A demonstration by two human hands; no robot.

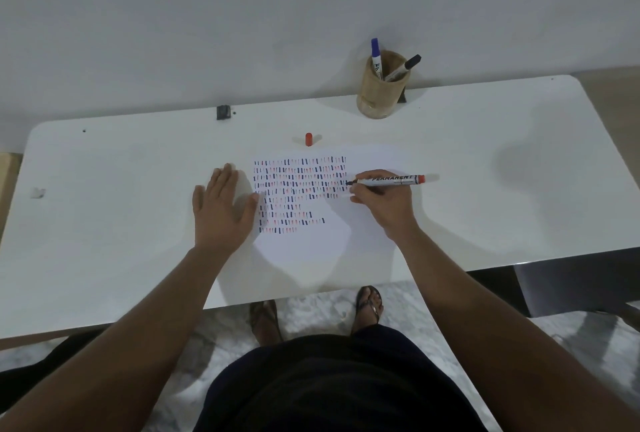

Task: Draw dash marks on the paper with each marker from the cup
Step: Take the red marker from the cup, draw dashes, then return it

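Note:
A white sheet of paper (304,244) lies mid-table, covered in rows of red and dark blue dashes. My right hand (384,204) grips an uncapped red permanent marker (391,180), its tip touching the paper at the right end of a dash row. My left hand (221,210) lies flat with fingers apart on the paper's left edge. The marker's red cap (308,139) stands on the table just beyond the paper. A wooden cup (381,88) at the back holds a blue marker (376,55) and a black marker (403,68).
The white table (104,223) stands against a pale wall. A small black clip (223,112) sits on the back edge, and a grey smudge (38,193) marks the far left. My feet in sandals (370,303) show below the front edge on a marbled floor.

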